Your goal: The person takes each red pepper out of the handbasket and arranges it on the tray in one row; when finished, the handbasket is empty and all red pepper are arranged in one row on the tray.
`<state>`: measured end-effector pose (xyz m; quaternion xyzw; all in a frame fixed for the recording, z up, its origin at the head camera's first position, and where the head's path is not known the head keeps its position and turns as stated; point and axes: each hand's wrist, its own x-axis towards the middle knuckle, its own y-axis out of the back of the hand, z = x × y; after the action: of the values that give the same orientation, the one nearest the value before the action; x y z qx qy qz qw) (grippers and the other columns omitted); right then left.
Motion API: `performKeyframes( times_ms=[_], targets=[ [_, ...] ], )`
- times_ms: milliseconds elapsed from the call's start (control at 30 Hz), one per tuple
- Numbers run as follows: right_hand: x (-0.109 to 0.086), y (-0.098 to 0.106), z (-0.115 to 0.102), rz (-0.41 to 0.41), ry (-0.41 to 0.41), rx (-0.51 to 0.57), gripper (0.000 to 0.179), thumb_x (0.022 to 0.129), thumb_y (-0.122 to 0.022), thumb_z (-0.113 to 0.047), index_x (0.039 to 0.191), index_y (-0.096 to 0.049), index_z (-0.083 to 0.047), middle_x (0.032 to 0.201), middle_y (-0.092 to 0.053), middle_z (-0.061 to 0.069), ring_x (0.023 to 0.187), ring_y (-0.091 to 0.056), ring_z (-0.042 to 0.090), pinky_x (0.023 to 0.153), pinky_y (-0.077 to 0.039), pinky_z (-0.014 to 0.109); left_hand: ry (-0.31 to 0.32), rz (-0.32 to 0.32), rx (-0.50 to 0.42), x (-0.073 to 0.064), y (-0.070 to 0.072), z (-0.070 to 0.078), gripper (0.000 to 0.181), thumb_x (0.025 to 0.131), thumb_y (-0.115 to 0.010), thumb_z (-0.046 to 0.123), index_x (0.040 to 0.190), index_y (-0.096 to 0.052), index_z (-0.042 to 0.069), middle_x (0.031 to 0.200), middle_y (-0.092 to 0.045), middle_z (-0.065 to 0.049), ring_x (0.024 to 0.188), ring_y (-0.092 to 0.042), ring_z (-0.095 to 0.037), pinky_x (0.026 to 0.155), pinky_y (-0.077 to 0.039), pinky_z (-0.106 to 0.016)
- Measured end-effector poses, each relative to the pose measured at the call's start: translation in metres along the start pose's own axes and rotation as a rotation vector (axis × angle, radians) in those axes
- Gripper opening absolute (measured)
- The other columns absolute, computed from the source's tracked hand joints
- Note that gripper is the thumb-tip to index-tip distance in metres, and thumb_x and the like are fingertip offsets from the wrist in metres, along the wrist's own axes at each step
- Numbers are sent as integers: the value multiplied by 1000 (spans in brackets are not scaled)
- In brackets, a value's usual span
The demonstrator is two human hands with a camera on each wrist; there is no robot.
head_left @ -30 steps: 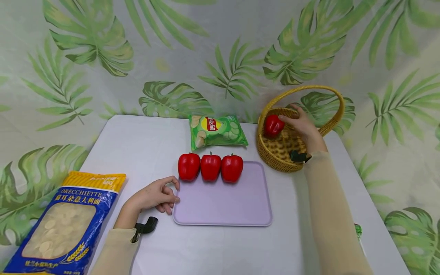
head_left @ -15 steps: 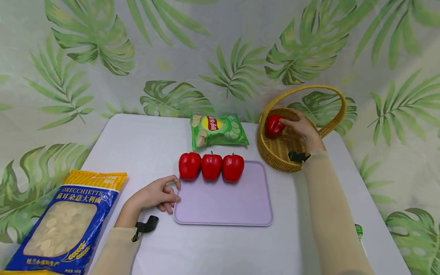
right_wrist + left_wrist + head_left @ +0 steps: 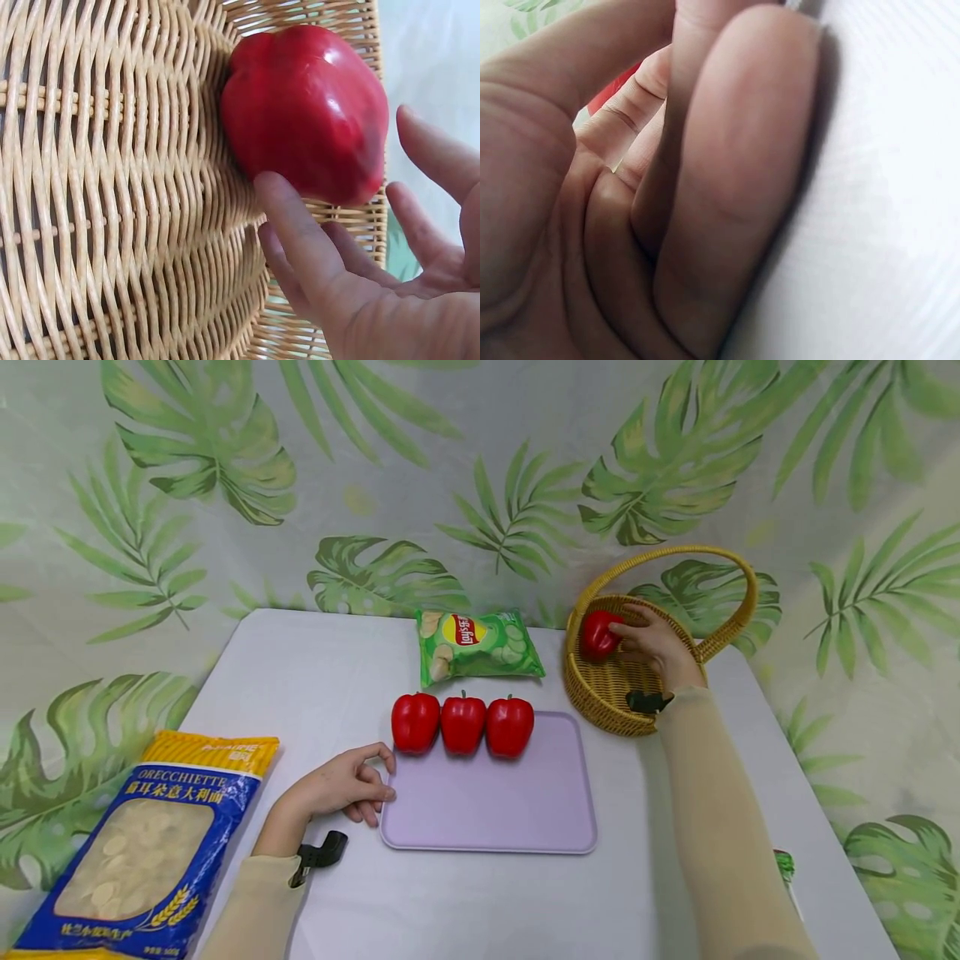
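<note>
In the head view, a red bell pepper (image 3: pixel 597 637) lies against the left inner side of a wicker basket (image 3: pixel 587 700) with a tall handle. My right hand (image 3: pixel 660 650) reaches into this basket from the right. Its fingers (image 3: pixel 296 229) are spread in the right wrist view, one tip at the pepper's lower edge, the thumb apart from it. At the left rim of a lilac tray (image 3: pixel 487 814) rests my left hand (image 3: pixel 341 785), fingers loosely bent, touching the edge. Three more red bell peppers (image 3: pixel 463 725) stand in a row along the tray's far side.
A green chip bag (image 3: pixel 480 647) lies behind the tray, left of the basket. The blue and yellow orecchiette bag (image 3: pixel 142 852) takes up the table's left front. Something small and green (image 3: pixel 784 864) shows at the right, partly behind the right sleeve. A leaf-print cloth hangs behind.
Inside the basket, my right hand has shifted slightly, its fingers staying beside the pepper. My left hand, the tray and its peppers hold their places; the whole view drifts a little.
</note>
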<state>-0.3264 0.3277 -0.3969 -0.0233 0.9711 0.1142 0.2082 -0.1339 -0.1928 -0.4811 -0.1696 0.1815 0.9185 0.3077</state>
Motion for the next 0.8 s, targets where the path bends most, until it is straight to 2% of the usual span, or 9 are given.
performKeyframes(
  times_ms=[133, 233, 333, 567, 800],
  targets=[
    [0, -1, 0, 7, -7, -2, 80, 107, -62, -20, 171, -15, -22, 178, -11, 16, 106, -66, 18, 114, -52, 45, 2, -2, 1, 0, 0, 0, 40, 98, -77, 21, 125, -52, 8, 75, -69, -5, 64, -77, -24, 56, -60, -29],
    [3, -2, 3, 4, -2, 3, 78, 108, -61, -20, 171, -16, -21, 179, -11, 15, 103, -67, 14, 118, -48, 46, 5, -2, 4, 0, 0, -1, 39, 98, -78, 21, 125, -52, 9, 75, -69, -5, 65, -78, -24, 56, -61, -29],
    [8, -2, 7, 7, 11, -2, 75, 108, -60, -19, 171, -18, -21, 178, -13, 15, 107, -65, 13, 121, -46, 45, 3, -2, 8, 1, 1, -2, 39, 98, -77, 21, 124, -52, 9, 75, -69, -5, 65, -78, -25, 56, -61, -30],
    [13, -2, 14, 3, 24, 5, 73, 110, -57, -19, 171, -18, -22, 179, -12, 12, 129, -55, 22, 127, -38, 47, 3, 7, 17, 2, 1, -4, 37, 98, -77, 21, 124, -53, 10, 75, -71, -5, 65, -78, -26, 55, -60, -29],
    [12, -2, 11, -2, 2, -2, 70, 110, -56, -18, 171, -20, -20, 178, -19, 13, 131, -56, 21, 128, -38, 46, 1, 10, 18, 1, 1, -3, 36, 98, -77, 21, 124, -53, 10, 75, -71, -5, 65, -78, -26, 55, -60, -29]
  ],
)
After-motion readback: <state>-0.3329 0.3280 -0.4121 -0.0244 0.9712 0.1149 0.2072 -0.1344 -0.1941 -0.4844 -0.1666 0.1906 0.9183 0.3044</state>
